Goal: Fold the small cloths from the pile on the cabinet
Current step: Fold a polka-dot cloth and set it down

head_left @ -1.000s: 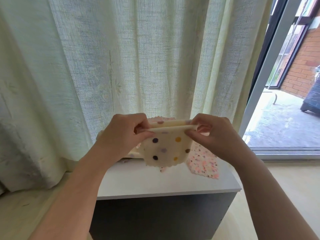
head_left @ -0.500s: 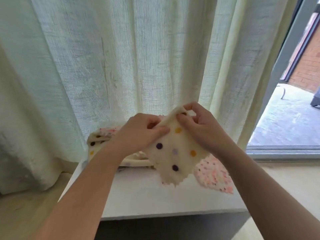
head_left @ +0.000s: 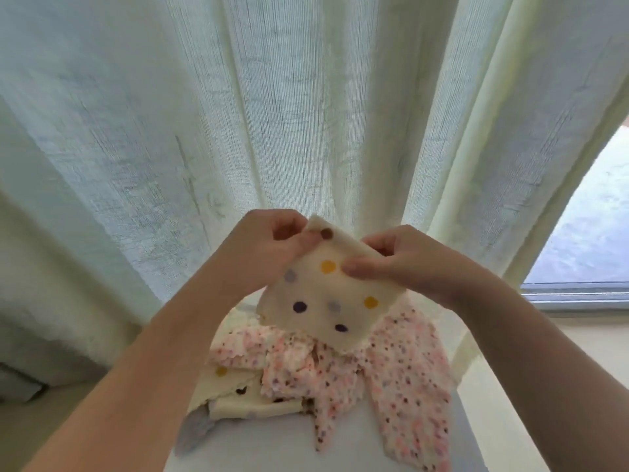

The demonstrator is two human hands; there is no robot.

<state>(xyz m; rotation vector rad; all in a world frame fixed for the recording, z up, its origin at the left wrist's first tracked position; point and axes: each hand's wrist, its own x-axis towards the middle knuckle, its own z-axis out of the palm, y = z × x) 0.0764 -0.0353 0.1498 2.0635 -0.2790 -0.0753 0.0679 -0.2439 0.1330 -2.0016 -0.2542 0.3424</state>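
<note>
Whole view motion-blurred; cabinet (head_left: 258,451) cut off at bottom edge; pile (head_left: 340,369) top hidden behind held dotted cloth (head_left: 326,301)

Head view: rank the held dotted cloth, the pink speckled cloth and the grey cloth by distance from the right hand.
1. Dotted cloth, pinched in the right hand.
2. Pink speckled cloth, just below.
3. Grey cloth, far down to the left.
</note>
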